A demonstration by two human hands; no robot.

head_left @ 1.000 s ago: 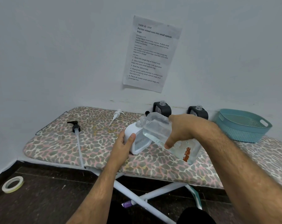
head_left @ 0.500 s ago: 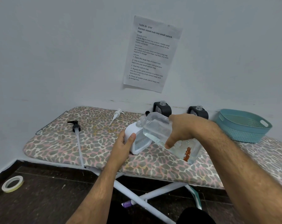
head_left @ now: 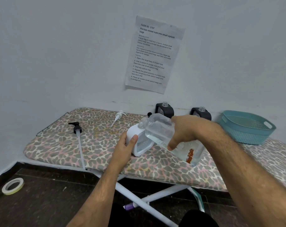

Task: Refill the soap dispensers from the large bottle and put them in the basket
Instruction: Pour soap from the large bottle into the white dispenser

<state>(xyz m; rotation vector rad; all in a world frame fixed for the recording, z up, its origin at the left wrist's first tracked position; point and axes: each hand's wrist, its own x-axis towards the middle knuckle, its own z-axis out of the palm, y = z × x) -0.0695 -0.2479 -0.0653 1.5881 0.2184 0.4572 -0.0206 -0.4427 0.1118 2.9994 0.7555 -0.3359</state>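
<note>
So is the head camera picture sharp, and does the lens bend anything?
Head view: lighting is soft and even, with only faint shadows; the printed sheet is sharp enough to read its headings; the wide lens bows the ironing board edge; the clear large bottle shows mild glare, so its liquid level is hard to judge.

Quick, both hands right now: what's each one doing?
Left hand: grips the white plastic soap dispenser on the board.
Right hand: grips the large clear plastic bottle, tilted over the dispenser's neck.

Home corner: ironing board (head_left: 90, 145), bare wall (head_left: 57, 54).
</note>
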